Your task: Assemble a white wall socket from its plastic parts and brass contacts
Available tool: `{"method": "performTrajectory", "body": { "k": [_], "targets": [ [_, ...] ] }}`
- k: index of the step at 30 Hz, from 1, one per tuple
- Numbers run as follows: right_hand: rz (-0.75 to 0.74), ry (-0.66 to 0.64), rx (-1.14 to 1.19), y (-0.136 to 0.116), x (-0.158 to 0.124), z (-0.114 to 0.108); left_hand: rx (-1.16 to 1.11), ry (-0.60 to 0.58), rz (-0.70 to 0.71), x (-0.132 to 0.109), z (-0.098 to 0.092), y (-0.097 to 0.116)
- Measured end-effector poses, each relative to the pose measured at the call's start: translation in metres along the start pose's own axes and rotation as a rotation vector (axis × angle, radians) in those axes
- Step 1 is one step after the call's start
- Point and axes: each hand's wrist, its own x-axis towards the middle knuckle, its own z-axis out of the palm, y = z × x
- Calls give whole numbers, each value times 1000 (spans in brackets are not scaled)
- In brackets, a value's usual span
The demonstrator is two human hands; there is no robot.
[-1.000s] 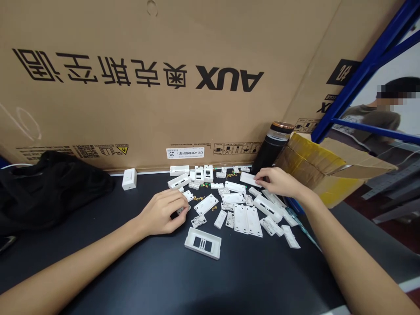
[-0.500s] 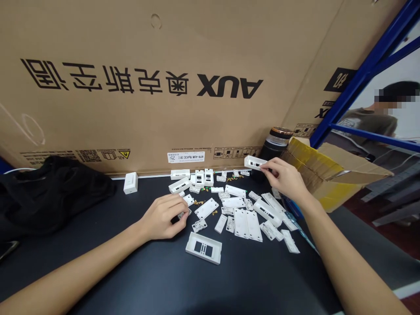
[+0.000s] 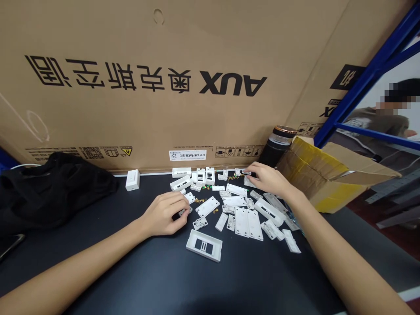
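Many white plastic housing parts lie scattered on a black tabletop point(image 3: 108, 267), with small brass fittings point(image 3: 199, 200) among them. My left hand point(image 3: 164, 214) is curled at the pile's left side, pinching a small white plastic part point(image 3: 184, 211) against the table. At the back of the pile, my right hand point(image 3: 267, 180) rests its fingers over a white plastic housing point(image 3: 250, 183), partly hiding it. A large white rectangular frame point(image 3: 204, 245) lies nearest me, below a pair of long white plates point(image 3: 248, 224).
A large AUX cardboard carton point(image 3: 157, 87) stands along the back edge. Nearby are a black bottle point(image 3: 274, 146), a yellow-taped open box point(image 3: 323, 175), a black cloth point(image 3: 49, 192), a white block point(image 3: 132, 180), blue shelving point(image 3: 367, 83), and a seated person point(image 3: 390, 118).
My right hand has lowered the white housing from the air to the back of the pile. My left hand stays in nearly the same place. The view has shifted slightly.
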Motion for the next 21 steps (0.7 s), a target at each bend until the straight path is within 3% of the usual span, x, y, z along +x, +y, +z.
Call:
{"method": "performTrajectory", "body": {
  "k": [4, 9, 15, 21],
  "targets": [
    [3, -15, -57, -15, 30, 16, 11, 8, -1, 0, 1, 0],
    [-28, -70, -44, -11, 44, 28, 17, 16, -4, 0, 1, 0],
    [-55, -123, -1, -8, 43, 19, 6, 7, -5, 0, 1, -1],
    [65, -94, -33, -12, 44, 9, 13, 10, 1, 0, 1, 0]
  ]
}}
